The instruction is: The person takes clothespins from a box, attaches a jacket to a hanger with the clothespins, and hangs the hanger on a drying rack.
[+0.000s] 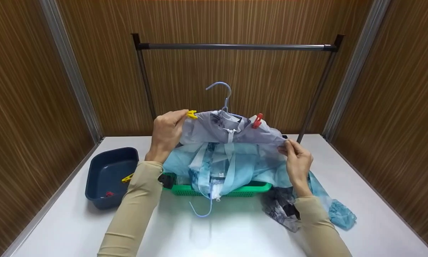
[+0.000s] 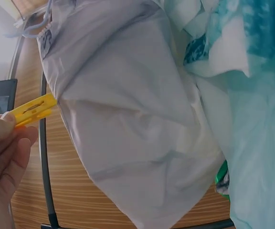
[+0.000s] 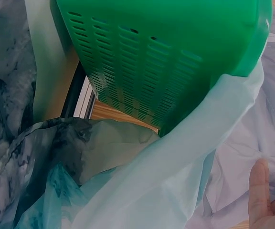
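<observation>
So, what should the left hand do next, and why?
Probably the left hand should gently release the yellow clip if it grips: its tip meets one shoulder of the grey jacket, and a red clip already sits on the other.

On the worktop, the basin sits at the left, loose clothespins inside it, and the basket at the centre. The front jacket lies over the basket, its hanger hook reaching out before it. Just behind is the rear jacket on a second hanger, between the left hand, at the left clothespin, and the right hand. The right clothespin sits beside the collar. Behind everything, the rack stands before the back wall.
</observation>
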The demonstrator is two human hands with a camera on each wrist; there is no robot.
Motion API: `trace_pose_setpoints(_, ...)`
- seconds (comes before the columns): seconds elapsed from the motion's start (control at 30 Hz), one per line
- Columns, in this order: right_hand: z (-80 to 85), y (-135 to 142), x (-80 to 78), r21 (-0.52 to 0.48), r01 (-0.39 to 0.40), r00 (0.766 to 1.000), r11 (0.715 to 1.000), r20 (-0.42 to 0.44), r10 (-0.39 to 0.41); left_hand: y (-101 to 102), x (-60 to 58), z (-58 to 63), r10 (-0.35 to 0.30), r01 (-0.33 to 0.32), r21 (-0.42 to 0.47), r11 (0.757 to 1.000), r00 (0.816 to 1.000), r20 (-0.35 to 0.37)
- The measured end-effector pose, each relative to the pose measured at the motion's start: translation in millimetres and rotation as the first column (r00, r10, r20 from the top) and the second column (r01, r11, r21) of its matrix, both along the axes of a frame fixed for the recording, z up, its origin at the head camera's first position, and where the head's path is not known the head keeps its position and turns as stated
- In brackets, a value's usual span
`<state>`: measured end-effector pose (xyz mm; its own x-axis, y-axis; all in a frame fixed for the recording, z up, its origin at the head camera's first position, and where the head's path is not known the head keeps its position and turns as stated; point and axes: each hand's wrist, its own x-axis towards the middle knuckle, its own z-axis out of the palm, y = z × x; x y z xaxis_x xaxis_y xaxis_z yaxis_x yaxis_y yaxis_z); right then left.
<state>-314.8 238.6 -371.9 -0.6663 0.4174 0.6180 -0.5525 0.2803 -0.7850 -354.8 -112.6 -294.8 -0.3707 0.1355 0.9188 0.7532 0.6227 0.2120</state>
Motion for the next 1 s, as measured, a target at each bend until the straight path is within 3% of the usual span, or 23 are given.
trace_pose_setpoints(0.7, 1.2, -0.6, -0.3, -0.012, -0.009, 1.000, 1.000, -0.022, 0.009, 10.0, -7.9, 12.9, 0.023, 0.000, -0.115, 0.993, 0.980, 0.198)
trace_pose_setpoints(0.87, 0.4, 0.4, -0.2, -0.018, -0.021, 0.999, 1.000, -0.036, 0.020, 11.2, -7.7, 15.7, 0.041, 0.008, -0.191, 0.982, 0.968, 0.247)
trace_pose_setpoints(1.0, -0.6, 1.8, -0.4, 0.007, -0.028, 0.999, 1.000, -0.038, 0.028, 9.9, -6.5, 16.3, 0.037, 0.027, -0.201, 0.979, 0.951, 0.307)
